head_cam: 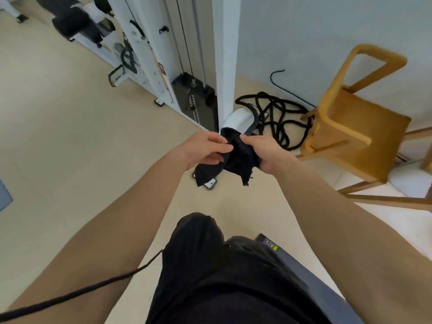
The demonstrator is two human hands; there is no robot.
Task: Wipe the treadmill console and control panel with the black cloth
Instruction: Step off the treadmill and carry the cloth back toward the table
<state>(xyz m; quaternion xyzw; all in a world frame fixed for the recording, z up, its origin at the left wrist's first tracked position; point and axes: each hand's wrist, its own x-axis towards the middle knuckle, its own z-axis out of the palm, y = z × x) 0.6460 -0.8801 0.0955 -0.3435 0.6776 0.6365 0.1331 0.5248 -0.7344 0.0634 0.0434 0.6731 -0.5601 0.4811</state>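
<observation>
The black cloth hangs bunched in mid-air in front of me, held by both hands. My left hand pinches its left side and my right hand grips its right side. Two loose ends of the cloth dangle below the hands. A grey-blue edge of the treadmill with a small yellow-green label shows at the lower right, beside my leg. The treadmill console and control panel are out of view.
A white cable machine with a black weight stack stands ahead. A coiled black rope lies on the floor by the wall. A wooden chair stands at the right. A black cord runs across the lower left.
</observation>
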